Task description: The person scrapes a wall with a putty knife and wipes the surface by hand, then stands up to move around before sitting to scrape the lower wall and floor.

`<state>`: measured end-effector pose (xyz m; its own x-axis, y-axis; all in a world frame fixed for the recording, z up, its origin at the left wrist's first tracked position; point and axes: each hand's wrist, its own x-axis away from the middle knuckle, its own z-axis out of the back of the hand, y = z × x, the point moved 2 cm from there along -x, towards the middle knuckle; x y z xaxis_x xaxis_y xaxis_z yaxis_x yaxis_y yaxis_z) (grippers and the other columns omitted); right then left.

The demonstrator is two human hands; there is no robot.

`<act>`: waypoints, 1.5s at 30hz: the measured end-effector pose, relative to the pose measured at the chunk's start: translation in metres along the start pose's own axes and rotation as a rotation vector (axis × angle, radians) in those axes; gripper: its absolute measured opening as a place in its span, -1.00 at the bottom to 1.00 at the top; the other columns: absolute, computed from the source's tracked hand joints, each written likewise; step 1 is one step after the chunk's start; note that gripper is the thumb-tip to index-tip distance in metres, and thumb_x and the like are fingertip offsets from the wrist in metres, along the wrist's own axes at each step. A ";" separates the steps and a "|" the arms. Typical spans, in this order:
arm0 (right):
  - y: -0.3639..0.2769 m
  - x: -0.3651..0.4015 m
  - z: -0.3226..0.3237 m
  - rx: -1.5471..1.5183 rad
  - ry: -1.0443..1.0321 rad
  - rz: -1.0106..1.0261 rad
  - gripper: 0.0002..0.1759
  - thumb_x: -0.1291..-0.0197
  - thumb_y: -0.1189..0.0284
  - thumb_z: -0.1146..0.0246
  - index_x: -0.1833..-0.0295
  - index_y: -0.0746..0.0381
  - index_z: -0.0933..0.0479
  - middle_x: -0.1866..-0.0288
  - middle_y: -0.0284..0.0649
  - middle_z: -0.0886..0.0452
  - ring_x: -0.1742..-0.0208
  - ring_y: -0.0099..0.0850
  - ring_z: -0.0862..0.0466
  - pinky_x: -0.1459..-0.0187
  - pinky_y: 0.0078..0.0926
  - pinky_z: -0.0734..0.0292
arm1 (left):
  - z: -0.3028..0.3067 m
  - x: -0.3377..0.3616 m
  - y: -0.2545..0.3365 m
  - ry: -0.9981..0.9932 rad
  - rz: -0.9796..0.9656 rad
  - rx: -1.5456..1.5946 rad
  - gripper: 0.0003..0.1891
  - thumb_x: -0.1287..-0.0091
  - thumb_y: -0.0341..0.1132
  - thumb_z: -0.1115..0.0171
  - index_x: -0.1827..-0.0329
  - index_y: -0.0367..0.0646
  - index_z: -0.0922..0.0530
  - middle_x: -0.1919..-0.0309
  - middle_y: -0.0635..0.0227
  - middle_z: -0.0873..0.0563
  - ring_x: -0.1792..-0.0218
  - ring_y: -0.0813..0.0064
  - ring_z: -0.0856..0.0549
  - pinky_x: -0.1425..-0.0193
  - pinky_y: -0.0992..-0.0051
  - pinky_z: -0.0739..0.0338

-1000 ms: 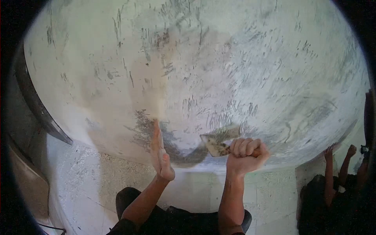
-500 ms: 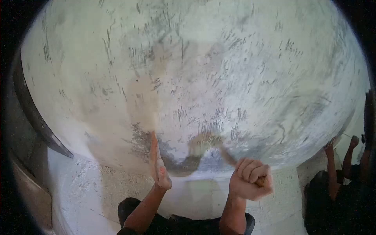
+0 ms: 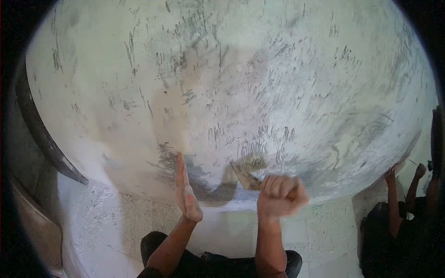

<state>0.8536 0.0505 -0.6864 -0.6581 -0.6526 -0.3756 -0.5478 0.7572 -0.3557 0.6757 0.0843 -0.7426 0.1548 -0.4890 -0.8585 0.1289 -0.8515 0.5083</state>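
Observation:
A large rounded whitish surface (image 3: 296, 88), marked all over with short dark grey scratches and smudges, fills most of the view. My left hand (image 3: 187, 194) is stretched out flat and seen edge-on, its fingertips at a dark patch low on the surface; it holds nothing. My right hand (image 3: 282, 197) is closed in a fist around the handle of a flat-bladed scraper (image 3: 244, 177). The blade points left and lies at the lower part of the surface, beside a grey scratched patch. Most of the handle is hidden by my fingers.
Crumbs and flakes (image 3: 139, 213) are scattered over the pale tiled floor (image 3: 218, 236). A dark curved edge (image 3: 41, 129) runs along the left side. At the right, another person's hands (image 3: 391, 172) work near the same surface, with dark clothing below.
My right hand has moved left and up with the scraper, whose blade now shows more clearly. My left hand stays almost in place.

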 end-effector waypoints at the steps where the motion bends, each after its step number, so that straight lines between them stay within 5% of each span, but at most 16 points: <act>1: -0.012 0.012 0.003 0.071 -0.147 0.075 -0.50 -0.23 0.13 0.12 0.72 0.06 -0.01 0.84 -0.46 0.03 0.79 -0.59 0.04 0.71 -0.53 0.10 | 0.002 -0.003 -0.002 -0.035 -0.066 0.002 -0.31 -0.38 0.04 0.29 -0.41 -0.34 -0.07 -0.41 -0.12 -0.06 -0.45 0.01 0.00 -0.46 0.07 0.18; 2: -0.030 0.018 0.013 0.148 -0.200 0.238 -0.50 -0.22 0.10 -0.01 0.65 0.15 -0.13 0.76 -0.38 -0.11 0.73 -0.51 -0.10 0.61 -0.44 -0.01 | 0.001 -0.004 -0.004 -0.044 -0.096 -0.001 -0.31 -0.38 0.04 0.29 -0.41 -0.34 -0.07 -0.41 -0.12 -0.06 -0.45 0.01 0.01 -0.46 0.07 0.18; 4: -0.058 0.015 0.002 0.045 -0.186 0.328 -0.52 -0.21 0.11 -0.01 0.67 0.13 -0.13 0.78 -0.40 -0.09 0.76 -0.53 -0.07 0.65 -0.49 -0.02 | 0.001 -0.004 -0.003 -0.026 -0.074 0.006 -0.30 -0.37 0.04 0.28 -0.41 -0.34 -0.06 -0.41 -0.12 -0.06 -0.45 0.01 0.01 -0.46 0.06 0.18; 7: -0.028 0.007 -0.006 0.196 -0.132 0.353 -0.53 -0.23 0.16 0.13 0.72 0.05 -0.02 0.83 -0.46 0.03 0.80 -0.63 0.07 0.71 -0.59 0.10 | 0.001 0.001 0.002 0.001 0.006 0.014 -0.29 -0.36 0.04 0.27 -0.41 -0.35 -0.06 -0.41 -0.12 -0.07 -0.45 0.00 0.01 -0.46 0.06 0.18; 11: -0.071 0.006 -0.002 0.010 -0.251 0.387 -0.52 -0.24 0.17 0.12 0.71 0.07 -0.02 0.83 -0.43 0.04 0.79 -0.60 0.10 0.70 -0.54 0.13 | -0.001 -0.003 -0.001 -0.015 -0.040 -0.024 -0.29 -0.35 0.03 0.27 -0.40 -0.38 -0.07 -0.40 -0.12 -0.08 -0.45 0.00 0.00 -0.45 0.05 0.16; 15: -0.014 -0.002 0.002 -0.009 -0.056 0.059 -0.51 -0.23 0.15 0.11 0.72 0.06 0.00 0.84 -0.45 0.06 0.79 -0.62 0.11 0.71 -0.56 0.18 | -0.004 0.000 -0.001 -0.044 0.018 0.006 -0.21 -0.32 0.16 0.22 -0.45 -0.26 0.00 -0.45 -0.01 0.01 -0.47 0.08 0.07 -0.47 0.06 0.31; 19: -0.050 -0.002 0.001 0.095 -0.231 0.337 -0.57 -0.22 0.19 0.06 0.67 0.11 -0.13 0.81 -0.41 -0.10 0.78 -0.59 -0.03 0.65 -0.53 0.05 | -0.011 0.007 -0.001 -0.028 -0.015 0.018 -0.28 -0.34 0.05 0.20 -0.37 -0.40 -0.12 -0.41 -0.11 -0.08 -0.44 0.01 -0.03 -0.45 0.04 0.18; 31: -0.061 0.006 -0.008 0.105 -0.264 0.341 -0.46 -0.26 0.00 0.08 0.67 0.09 -0.12 0.78 -0.46 -0.06 0.77 -0.60 -0.03 0.66 -0.54 0.08 | -0.009 0.007 0.005 -0.029 0.011 0.061 -0.25 -0.33 0.09 0.13 -0.35 -0.43 -0.17 -0.39 -0.15 -0.12 -0.43 -0.01 -0.07 -0.44 0.04 0.13; 34: -0.026 -0.004 0.000 0.131 -0.229 0.296 -0.48 -0.26 0.05 0.10 0.68 0.11 -0.11 0.78 -0.45 -0.06 0.77 -0.59 -0.01 0.66 -0.54 0.08 | -0.010 0.010 0.010 -0.028 0.030 0.075 -0.24 -0.33 0.10 0.13 -0.35 -0.43 -0.16 -0.39 -0.15 -0.12 -0.43 -0.01 -0.07 -0.44 0.05 0.13; 38: -0.059 0.005 0.001 0.086 -0.288 0.349 -0.55 -0.21 0.15 0.09 0.68 0.11 -0.12 0.76 -0.44 -0.08 0.76 -0.56 -0.04 0.64 -0.51 0.03 | -0.010 0.008 0.010 -0.044 0.042 0.066 -0.25 -0.33 0.09 0.14 -0.35 -0.43 -0.16 -0.39 -0.15 -0.11 -0.43 0.00 -0.06 -0.44 0.06 0.14; 40: -0.038 0.006 0.017 0.388 -0.001 0.454 -0.57 -0.18 0.16 0.07 0.69 0.09 -0.12 0.80 -0.44 -0.09 0.78 -0.57 -0.04 0.65 -0.51 0.02 | -0.009 0.012 0.007 -0.046 0.055 0.050 -0.26 -0.33 0.08 0.14 -0.35 -0.43 -0.17 -0.39 -0.15 -0.11 -0.43 0.00 -0.06 -0.45 0.07 0.14; 42: -0.049 0.009 0.016 0.172 -0.238 0.197 -0.59 -0.13 0.18 0.02 0.70 0.07 -0.13 0.82 -0.43 -0.11 0.79 -0.58 -0.06 0.66 -0.46 0.00 | -0.013 0.009 0.006 -0.043 0.025 0.046 -0.28 -0.33 0.06 0.14 -0.35 -0.42 -0.17 -0.39 -0.16 -0.11 -0.43 0.00 -0.07 -0.45 0.07 0.14; 43: -0.062 0.015 0.020 0.022 -0.294 0.187 -0.60 -0.09 0.21 -0.03 0.71 0.07 -0.12 0.81 -0.41 -0.12 0.79 -0.57 -0.09 0.66 -0.43 -0.02 | -0.013 0.010 0.012 -0.029 0.063 0.040 -0.28 -0.33 0.06 0.14 -0.35 -0.42 -0.18 -0.39 -0.15 -0.11 -0.43 0.00 -0.07 -0.45 0.07 0.13; 45: -0.042 0.016 0.030 0.199 -0.224 0.278 -0.58 -0.14 0.21 -0.03 0.69 0.08 -0.09 0.77 -0.41 -0.13 0.76 -0.55 -0.07 0.63 -0.46 0.03 | -0.008 0.017 0.013 -0.017 0.091 0.030 -0.28 -0.33 0.06 0.14 -0.34 -0.42 -0.18 -0.39 -0.14 -0.12 -0.43 -0.01 -0.07 -0.45 0.07 0.13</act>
<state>0.8813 0.0075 -0.7030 -0.6264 -0.4307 -0.6497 -0.2401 0.8996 -0.3649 0.6879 0.0665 -0.7504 0.1483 -0.5674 -0.8100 0.0853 -0.8087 0.5821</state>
